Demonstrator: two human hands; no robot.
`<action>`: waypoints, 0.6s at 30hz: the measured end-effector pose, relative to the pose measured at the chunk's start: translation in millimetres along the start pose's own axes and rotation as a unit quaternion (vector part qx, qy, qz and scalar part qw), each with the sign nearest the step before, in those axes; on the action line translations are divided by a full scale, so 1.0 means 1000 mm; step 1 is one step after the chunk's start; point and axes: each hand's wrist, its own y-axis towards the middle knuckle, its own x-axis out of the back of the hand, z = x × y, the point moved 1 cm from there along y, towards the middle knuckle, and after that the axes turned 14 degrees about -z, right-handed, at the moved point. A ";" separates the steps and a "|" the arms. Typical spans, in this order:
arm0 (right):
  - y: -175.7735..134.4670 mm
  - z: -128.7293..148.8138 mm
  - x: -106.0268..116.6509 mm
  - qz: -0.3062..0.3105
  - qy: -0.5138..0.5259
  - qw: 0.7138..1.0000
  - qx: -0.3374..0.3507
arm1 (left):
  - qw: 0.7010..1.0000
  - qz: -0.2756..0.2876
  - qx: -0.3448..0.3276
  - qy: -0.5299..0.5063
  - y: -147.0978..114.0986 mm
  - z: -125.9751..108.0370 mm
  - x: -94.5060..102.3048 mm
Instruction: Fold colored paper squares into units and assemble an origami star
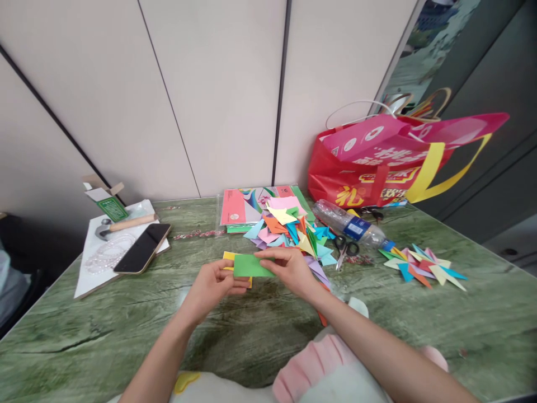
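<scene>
Between my two hands is a green paper rectangle (pixel 251 266), held above the table. My right hand (pixel 289 267) pinches its right end between thumb and fingers. At its left end, my left hand (pixel 216 281) has its fingers closed on the paper edge. Yellow paper (pixel 229 256) shows behind and below the green piece; whether it lies on the table or in my left hand I cannot tell. Just beyond my right hand lies a heap of folded colored paper pieces (pixel 289 226).
On the green table (pixel 138 341), a phone (pixel 142 248), hammer (pixel 126 224) and small box (pixel 109 207) lie left. Paper packs (pixel 237 207) are at the back. Rightward are scissors (pixel 344 246), a plastic bottle (pixel 356 226), folded paper stars (pixel 423 266) and a red bag (pixel 369 168).
</scene>
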 end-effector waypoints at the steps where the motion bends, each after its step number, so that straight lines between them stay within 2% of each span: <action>1: 0.001 -0.001 0.001 -0.008 -0.008 1.000 -0.002 | 1.000 -0.018 -0.001 -0.005 0.002 0.001 0.001; 5: 0.002 -0.003 0.002 -0.018 -0.021 1.000 -0.007 | 0.998 -0.051 -0.006 -0.038 0.005 0.004 0.005; 10: 0.000 -0.003 0.001 -0.004 -0.016 1.000 0.002 | 0.999 -0.003 0.021 -0.048 0.003 0.006 0.003; 18: -0.004 0.006 -0.001 0.005 -0.019 1.000 0.017 | 0.997 0.010 0.043 -0.064 0.000 0.003 -0.001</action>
